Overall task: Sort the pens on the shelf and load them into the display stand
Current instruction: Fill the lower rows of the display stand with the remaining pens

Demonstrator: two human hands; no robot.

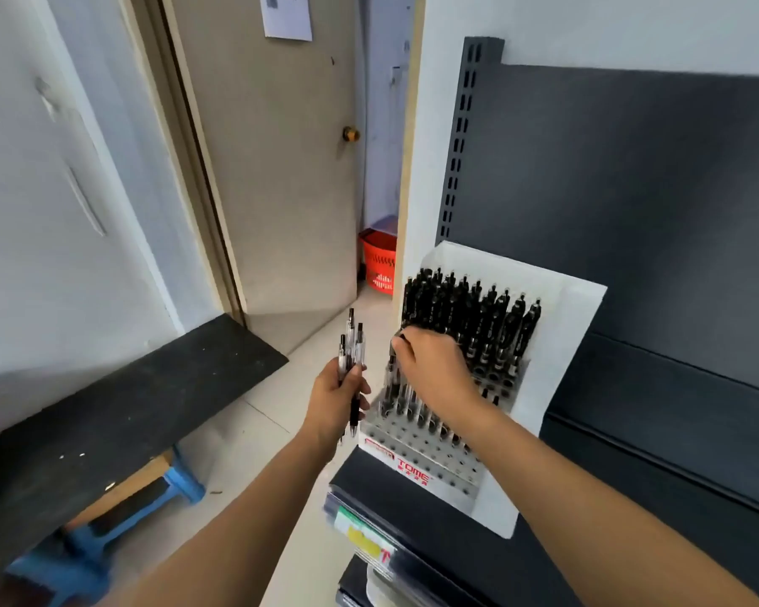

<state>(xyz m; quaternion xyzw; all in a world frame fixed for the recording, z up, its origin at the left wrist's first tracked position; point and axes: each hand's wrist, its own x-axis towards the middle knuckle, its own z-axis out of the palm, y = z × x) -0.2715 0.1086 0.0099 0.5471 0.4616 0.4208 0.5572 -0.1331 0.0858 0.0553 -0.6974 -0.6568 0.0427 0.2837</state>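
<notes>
A white display stand (575,343) with rows of holes stands on the dark shelf (465,541). Its back rows are packed with black pens (478,308); a few clear pens (406,398) stand in a middle row, and the front rows of holes are bare. My left hand (336,398) grips a small bunch of clear pens (351,348) with black tips, held upright just left of the stand. My right hand (434,365) reaches over the stand's left side and pinches the top of one pen (402,337) at the edge of the black rows.
The dark shelf back panel (632,190) rises behind the stand. A tan door (281,168) stands open at the back, with a red basket (380,265) on the floor beyond it. A dark board (106,409) lies on a blue stool (106,532) at the left.
</notes>
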